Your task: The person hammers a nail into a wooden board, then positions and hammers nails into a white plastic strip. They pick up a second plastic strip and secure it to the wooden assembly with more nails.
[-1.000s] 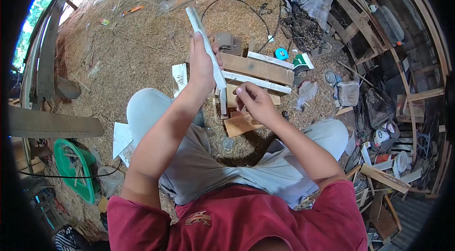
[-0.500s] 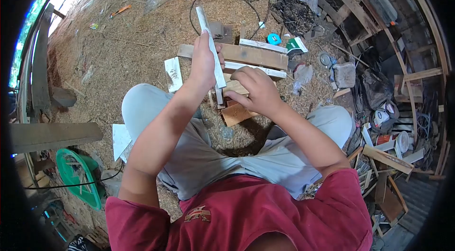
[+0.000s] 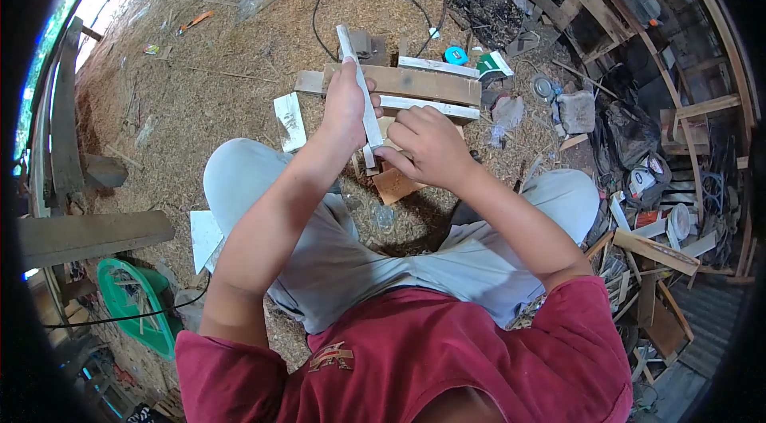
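Note:
My left hand is wrapped round a narrow pale wooden strip, which stands tilted with its far end up and to the left. The thumb of my right hand touches the strip's near end, its other fingers curled; whether it grips anything is hard to make out. Beyond both hands lies a wide brown board, with a white-edged strip along its near side and another pale strip along its far side. Below my hands is an orange-brown wood piece.
A white block lies left of the board. Behind it are a blue tape measure and a black cable loop. A green basin sits at lower left, a thick beam above it. Scrap wood is piled at right.
The strip's far end has come nearer and slightly right. My right hand has shifted a little nearer, its fingers more curled, with the thumb now at the strip's near end. The view has shifted slightly.

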The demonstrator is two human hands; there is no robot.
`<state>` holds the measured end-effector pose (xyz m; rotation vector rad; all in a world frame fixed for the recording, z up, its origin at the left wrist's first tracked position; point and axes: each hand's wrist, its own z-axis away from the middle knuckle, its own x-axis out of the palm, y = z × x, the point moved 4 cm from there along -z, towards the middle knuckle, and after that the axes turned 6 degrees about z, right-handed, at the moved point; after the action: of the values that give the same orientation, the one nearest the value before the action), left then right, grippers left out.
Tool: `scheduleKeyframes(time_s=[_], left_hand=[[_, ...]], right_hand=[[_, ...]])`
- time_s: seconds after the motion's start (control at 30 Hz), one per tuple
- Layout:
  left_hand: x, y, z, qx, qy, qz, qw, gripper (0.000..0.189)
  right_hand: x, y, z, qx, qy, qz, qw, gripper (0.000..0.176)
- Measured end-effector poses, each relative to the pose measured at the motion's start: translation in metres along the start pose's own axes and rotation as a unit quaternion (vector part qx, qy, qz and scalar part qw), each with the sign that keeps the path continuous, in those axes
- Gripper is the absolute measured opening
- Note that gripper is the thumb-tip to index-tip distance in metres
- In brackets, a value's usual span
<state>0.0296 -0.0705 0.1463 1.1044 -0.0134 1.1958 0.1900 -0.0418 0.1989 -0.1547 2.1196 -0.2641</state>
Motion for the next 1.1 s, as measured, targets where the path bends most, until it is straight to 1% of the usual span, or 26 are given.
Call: scheduleKeyframes(time_s=[0.07, 0.17, 0.27, 0.37, 0.47, 0.57, 0.67, 0.77, 0.87, 0.97, 1.07, 1.1], left_hand=[[0.000, 0.001, 0.003, 0.006, 0.006, 0.005, 1.000, 0.038], [0.001, 0.005, 0.010, 0.012, 0.013, 0.032, 0.999, 0.040], [0.003, 0.009, 0.013, -0.001, -0.001, 0.046, 0.999, 0.041], [0.011, 0.012, 0.020, -0.019, -0.081, 0.038, 0.996, 0.042], [0.016, 0.014, 0.024, -0.016, -0.125, 0.035, 0.991, 0.043], [0.015, 0.012, 0.022, 0.005, -0.178, 0.011, 0.984, 0.042], [0.023, 0.021, 0.020, 0.019, -0.160, -0.024, 0.987, 0.044], [0.025, 0.023, 0.018, 0.025, -0.171, -0.067, 0.983, 0.045], [0.034, 0.023, 0.032, -0.007, -0.192, -0.073, 0.979, 0.045], [0.031, 0.026, 0.038, 0.042, -0.187, -0.050, 0.980, 0.046], [0.015, 0.030, 0.028, 0.062, -0.122, 0.017, 0.991, 0.047], [0.014, 0.031, 0.028, 0.059, -0.136, 0.008, 0.989, 0.048]], right_hand=[[-0.001, -0.005, 0.000, 0.008, 0.008, 0.001, 1.000, 0.034], [-0.002, -0.009, 0.001, 0.025, -0.020, 0.010, 0.999, 0.027], [-0.004, -0.011, -0.003, 0.015, -0.025, 0.000, 1.000, 0.027], [-0.008, -0.014, -0.003, -0.018, -0.019, -0.040, 0.999, 0.027], [-0.012, -0.011, 0.001, -0.025, -0.019, -0.066, 0.997, 0.022], [-0.024, -0.010, -0.005, -0.076, -0.094, -0.045, 0.992, 0.015], [-0.029, -0.008, -0.010, -0.069, -0.097, -0.009, 0.993, 0.014], [-0.030, -0.008, -0.012, -0.064, -0.095, -0.006, 0.993, 0.014], [-0.043, -0.006, -0.016, -0.063, -0.048, 0.005, 0.997, 0.014], [-0.041, -0.012, -0.011, -0.067, -0.056, -0.007, 0.996, 0.014], [-0.016, -0.016, 0.003, -0.001, -0.023, -0.019, 1.000, 0.013], [-0.018, -0.016, 0.000, -0.012, -0.027, -0.038, 0.999, 0.013]])
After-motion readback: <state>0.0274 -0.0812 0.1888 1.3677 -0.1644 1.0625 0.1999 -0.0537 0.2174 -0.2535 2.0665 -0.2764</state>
